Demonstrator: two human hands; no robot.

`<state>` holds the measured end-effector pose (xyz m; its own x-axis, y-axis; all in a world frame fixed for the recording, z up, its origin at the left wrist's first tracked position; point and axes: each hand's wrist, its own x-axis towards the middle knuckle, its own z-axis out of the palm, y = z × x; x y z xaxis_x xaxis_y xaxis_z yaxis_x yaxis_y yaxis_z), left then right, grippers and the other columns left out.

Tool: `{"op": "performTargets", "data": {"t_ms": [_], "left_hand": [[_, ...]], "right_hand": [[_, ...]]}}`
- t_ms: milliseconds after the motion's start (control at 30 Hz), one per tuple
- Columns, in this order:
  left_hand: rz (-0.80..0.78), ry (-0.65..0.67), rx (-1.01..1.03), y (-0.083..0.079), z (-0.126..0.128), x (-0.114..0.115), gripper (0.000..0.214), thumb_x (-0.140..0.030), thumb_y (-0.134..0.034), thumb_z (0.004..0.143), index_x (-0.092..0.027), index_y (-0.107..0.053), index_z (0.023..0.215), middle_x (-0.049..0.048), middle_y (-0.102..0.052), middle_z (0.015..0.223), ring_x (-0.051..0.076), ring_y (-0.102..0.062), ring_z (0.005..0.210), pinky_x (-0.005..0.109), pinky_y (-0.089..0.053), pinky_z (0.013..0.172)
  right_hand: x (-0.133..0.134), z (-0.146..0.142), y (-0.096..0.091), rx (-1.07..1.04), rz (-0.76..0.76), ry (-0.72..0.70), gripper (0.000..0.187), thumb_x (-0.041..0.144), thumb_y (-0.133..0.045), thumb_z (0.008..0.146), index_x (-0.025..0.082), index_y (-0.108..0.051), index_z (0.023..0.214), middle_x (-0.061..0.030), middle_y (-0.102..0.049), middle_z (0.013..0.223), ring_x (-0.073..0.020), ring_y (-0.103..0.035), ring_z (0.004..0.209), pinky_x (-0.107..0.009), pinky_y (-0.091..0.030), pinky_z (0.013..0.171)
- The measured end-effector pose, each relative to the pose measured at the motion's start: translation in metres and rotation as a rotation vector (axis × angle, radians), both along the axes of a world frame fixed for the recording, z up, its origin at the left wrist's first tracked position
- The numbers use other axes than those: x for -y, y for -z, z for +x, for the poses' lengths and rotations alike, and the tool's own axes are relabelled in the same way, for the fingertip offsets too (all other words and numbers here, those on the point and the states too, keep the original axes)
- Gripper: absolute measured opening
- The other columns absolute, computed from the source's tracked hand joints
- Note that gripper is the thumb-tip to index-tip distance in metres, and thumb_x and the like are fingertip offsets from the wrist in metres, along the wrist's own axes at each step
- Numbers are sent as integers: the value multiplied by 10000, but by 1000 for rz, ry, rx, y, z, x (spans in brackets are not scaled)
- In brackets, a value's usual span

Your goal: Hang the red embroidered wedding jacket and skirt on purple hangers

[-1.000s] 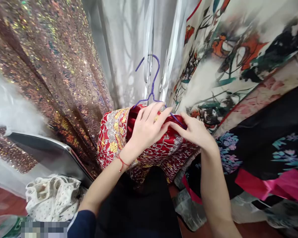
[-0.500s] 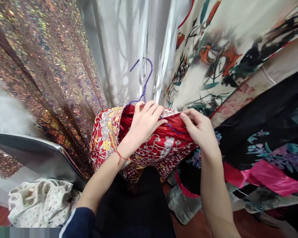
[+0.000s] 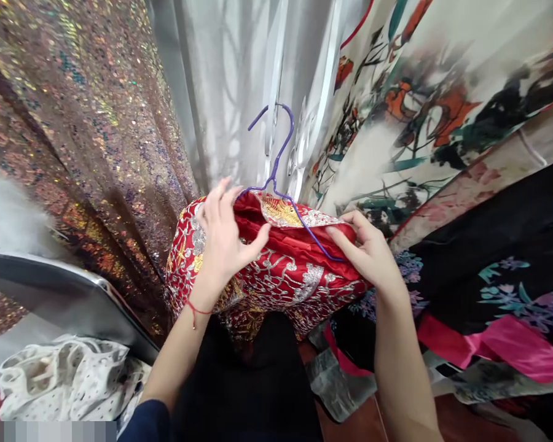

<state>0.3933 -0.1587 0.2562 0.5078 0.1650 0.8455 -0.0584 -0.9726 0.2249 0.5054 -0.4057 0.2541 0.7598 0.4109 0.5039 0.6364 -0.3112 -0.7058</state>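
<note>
A red garment [image 3: 281,276], embroidered in silver and gold, lies across the middle with its red-lined neck opening facing up. A purple wire hanger [image 3: 275,166] sits partly in that opening; its hook stands above the cloth, and one arm slants down to the right over the lining. My left hand [image 3: 225,236] is over the left side of the opening, thumb and fingers spread apart, the thumb near the lining. At the right end, my right hand [image 3: 362,245] pinches the garment's neck edge between thumb and fingers, close to the hanger's lower tip.
A sequined curtain-like cloth [image 3: 96,123] hangs on the left, pale grey drapes [image 3: 225,80] behind. Painted floral fabric [image 3: 419,116] and a black garment with a pink band [image 3: 520,350] hang on the right. A chair back [image 3: 59,294] and spotted white cloth [image 3: 69,374] are lower left.
My left hand has moved left from the hanger's middle and its fingers have spread, uncovering the hanger's neck and the gold collar. My right hand stays at the right edge.
</note>
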Motion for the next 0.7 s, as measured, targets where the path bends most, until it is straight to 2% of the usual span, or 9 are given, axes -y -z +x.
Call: {"op": "performTargets", "data": {"t_ms": [67, 133, 200, 267, 367, 500, 600, 700], "left_hand": [[-30, -26, -117, 4, -5, -27, 749, -595, -622, 828, -189, -395, 1414, 213, -443, 1506, 377, -340, 1451, 554, -218, 1158], [-36, -20, -257, 6, -7, -56, 746, -650, -606, 816, -180, -430, 1368, 206, -504, 1443, 373, -385, 1416, 557, -191, 1172], [-37, 18, -368, 5, -6, -79, 670, -668, -572, 825, -194, -481, 1291, 161, -589, 1337, 337, -489, 1311, 537, -208, 1169], [-11, 40, -429, 3, -7, -91, 565, -650, -531, 841, -202, -526, 1185, 118, -646, 1208, 300, -562, 1182, 506, -265, 1137], [76, -24, -449, -2, -18, -92, 442, -590, -502, 826, -192, -549, 1013, 98, -666, 1017, 283, -599, 1018, 466, -348, 1053], [165, -160, -464, -10, -45, -76, 301, -491, -446, 812, -206, -514, 881, 90, -645, 852, 278, -599, 866, 441, -405, 933], [198, -203, -495, -19, -58, -64, 210, -396, -363, 834, -221, -475, 805, 82, -636, 774, 266, -591, 793, 439, -402, 892], [194, -138, -552, -33, -58, -54, 211, -330, -300, 850, -225, -431, 723, 67, -634, 723, 229, -555, 694, 423, -400, 857]], "right_hand": [[-3, 1, -2, -74, -38, -79, 308, 513, -650, 872, 217, -622, 953, 1, -668, 857, -147, -587, 734, -258, -470, 697], [-6, 5, -4, -155, -55, -193, 371, 537, -649, 864, 214, -682, 1044, -37, -725, 1025, -208, -661, 930, -313, -518, 861], [-10, 8, -5, -214, -87, -303, 416, 548, -644, 863, 219, -726, 1103, -45, -744, 1113, -256, -665, 1084, -367, -497, 1007], [-12, 9, -7, -275, -143, -378, 441, 560, -650, 852, 219, -760, 1108, -34, -765, 1088, -282, -671, 1111, -397, -482, 1057], [-11, 9, -10, -436, -227, -466, 476, 583, -660, 824, 211, -784, 1094, -16, -785, 992, -287, -705, 1016, -404, -529, 996], [-6, 6, -17, -568, -222, -517, 453, 581, -702, 778, 231, -802, 1047, 2, -788, 939, -265, -722, 962, -377, -554, 958], [-1, 4, -21, -615, -202, -507, 397, 554, -737, 748, 234, -812, 970, 0, -788, 885, -246, -732, 916, -356, -562, 938], [4, 4, -23, -657, -146, -398, 338, 484, -780, 686, 201, -803, 870, -27, -779, 814, -239, -730, 839, -336, -573, 856]]}}
